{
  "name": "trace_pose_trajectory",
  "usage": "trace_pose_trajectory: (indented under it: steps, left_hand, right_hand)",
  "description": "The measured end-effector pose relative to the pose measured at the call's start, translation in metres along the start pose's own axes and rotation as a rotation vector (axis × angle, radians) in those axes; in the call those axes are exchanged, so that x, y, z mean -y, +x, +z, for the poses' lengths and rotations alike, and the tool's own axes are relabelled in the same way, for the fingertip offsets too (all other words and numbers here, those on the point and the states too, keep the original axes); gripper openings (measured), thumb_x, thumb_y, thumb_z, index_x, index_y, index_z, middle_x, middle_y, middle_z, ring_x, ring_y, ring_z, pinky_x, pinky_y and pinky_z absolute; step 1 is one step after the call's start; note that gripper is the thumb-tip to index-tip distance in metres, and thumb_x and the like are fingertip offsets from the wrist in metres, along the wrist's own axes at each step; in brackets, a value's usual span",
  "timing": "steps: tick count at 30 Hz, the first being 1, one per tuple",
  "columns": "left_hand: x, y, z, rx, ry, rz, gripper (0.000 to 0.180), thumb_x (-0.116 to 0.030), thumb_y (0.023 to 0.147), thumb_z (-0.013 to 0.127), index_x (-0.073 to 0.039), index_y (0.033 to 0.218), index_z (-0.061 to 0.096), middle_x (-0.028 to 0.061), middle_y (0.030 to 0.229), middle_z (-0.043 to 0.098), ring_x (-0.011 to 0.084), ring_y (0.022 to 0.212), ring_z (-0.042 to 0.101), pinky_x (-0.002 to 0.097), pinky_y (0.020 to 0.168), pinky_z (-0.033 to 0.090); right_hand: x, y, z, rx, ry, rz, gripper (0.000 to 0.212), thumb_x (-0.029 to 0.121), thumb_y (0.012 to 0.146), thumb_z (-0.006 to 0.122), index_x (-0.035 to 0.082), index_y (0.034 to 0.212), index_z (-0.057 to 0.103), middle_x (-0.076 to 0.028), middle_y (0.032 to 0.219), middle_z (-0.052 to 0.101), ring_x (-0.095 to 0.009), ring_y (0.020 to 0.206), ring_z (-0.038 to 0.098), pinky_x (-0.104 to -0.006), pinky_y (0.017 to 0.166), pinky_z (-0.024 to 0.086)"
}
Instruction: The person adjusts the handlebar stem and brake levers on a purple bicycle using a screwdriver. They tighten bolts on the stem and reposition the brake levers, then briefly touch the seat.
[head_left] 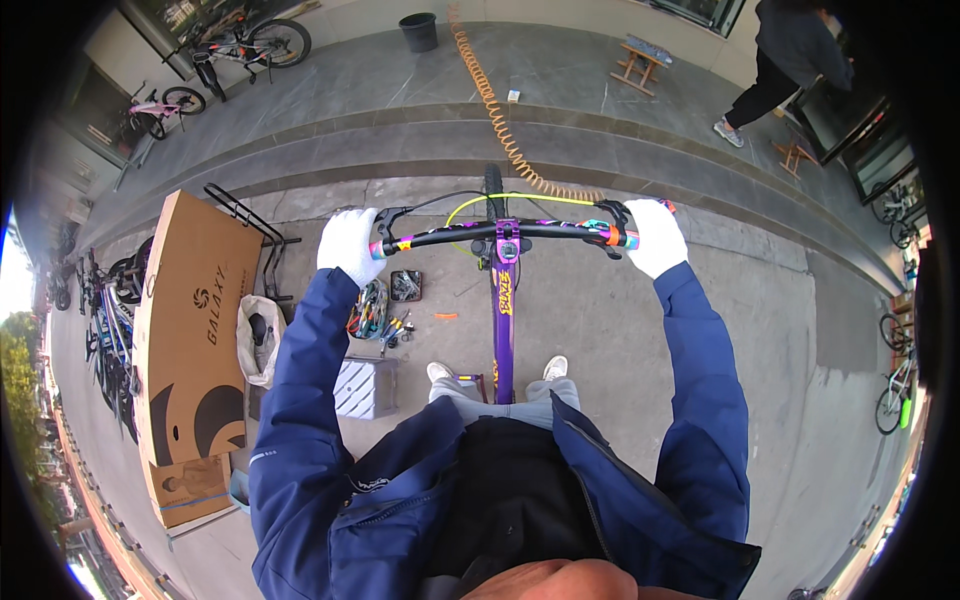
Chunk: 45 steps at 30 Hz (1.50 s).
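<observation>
I stand astride a purple bicycle with a multicoloured handlebar. My left hand, in a white glove, is closed around the left grip. My right hand, also gloved in white, is closed around the right grip. The front wheel points away from me toward a low kerb. Both arms wear dark blue jacket sleeves. My feet in light shoes rest on the ground on either side of the frame.
A tall brown cardboard box stands at my left, with a tool tray and a small grey case beside it. An orange coiled hose runs across the pavement. Another person stands at the far right. Parked bicycles line the edges.
</observation>
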<state>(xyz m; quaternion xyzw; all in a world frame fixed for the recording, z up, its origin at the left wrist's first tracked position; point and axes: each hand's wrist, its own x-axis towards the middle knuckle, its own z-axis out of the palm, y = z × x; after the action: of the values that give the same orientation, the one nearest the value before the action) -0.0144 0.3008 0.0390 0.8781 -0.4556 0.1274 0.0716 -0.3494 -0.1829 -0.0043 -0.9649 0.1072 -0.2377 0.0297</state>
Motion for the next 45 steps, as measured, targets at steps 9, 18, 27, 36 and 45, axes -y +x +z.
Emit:
trace_pose_trajectory:
  steps: [9,18,27,36,45]
  left_hand:
    - [-0.004,-0.003,-0.006,0.028,-0.026,-0.050,0.078,-0.015,0.072,0.089,-0.003,0.146,0.065,0.0240,0.139,0.071,0.0446,0.137,0.063,0.0521,0.118,0.050]
    - [0.005,-0.008,-0.026,0.232,-0.054,0.019,0.107,-0.047,0.079,0.094,-0.005,0.166,0.047,0.0222,0.167,0.053,0.0476,0.159,0.043,0.0668,0.130,0.033]
    - [-0.013,0.033,0.012,-0.041,-0.206,-0.074,0.032,-0.034,0.103,0.068,-0.007,0.115,0.080,0.0165,0.098,0.080,0.0388,0.092,0.077,0.0507,0.092,0.057]
    - [-0.014,0.039,0.012,-0.001,-0.304,-0.150,0.038,-0.045,0.101,0.076,-0.006,0.100,0.080,0.0141,0.080,0.079,0.0357,0.077,0.078,0.0479,0.078,0.059]
    - [-0.013,0.042,0.013,-0.043,-0.304,-0.161,0.035,-0.041,0.098,0.079,-0.006,0.095,0.080,0.0162,0.083,0.080,0.0361,0.079,0.078,0.0466,0.078,0.060]
  right_hand:
    - [0.034,0.005,-0.038,0.157,-0.084,0.098,0.085,0.016,0.072,0.095,0.006,0.151,0.062,-0.021,0.150,0.065,-0.042,0.144,0.059,-0.0509,0.124,0.047]
    - [0.195,0.003,0.010,0.766,1.515,0.294,0.029,0.025,0.116,0.064,0.003,0.132,0.075,-0.006,0.114,0.080,-0.014,0.098,0.076,-0.0296,0.084,0.062]
    - [0.360,0.151,0.242,1.106,2.236,1.084,0.046,0.059,0.114,0.060,0.015,0.124,0.069,-0.008,0.103,0.079,-0.020,0.075,0.076,-0.0350,0.052,0.062]
    - [0.384,0.156,0.262,0.938,2.248,1.015,0.047,0.057,0.114,0.057,0.014,0.130,0.067,-0.009,0.113,0.075,-0.022,0.087,0.073,-0.0372,0.064,0.059]
    - [0.390,0.157,0.265,0.842,2.269,1.024,0.048,0.055,0.114,0.055,0.014,0.136,0.065,-0.010,0.123,0.072,-0.024,0.099,0.069,-0.0395,0.076,0.055]
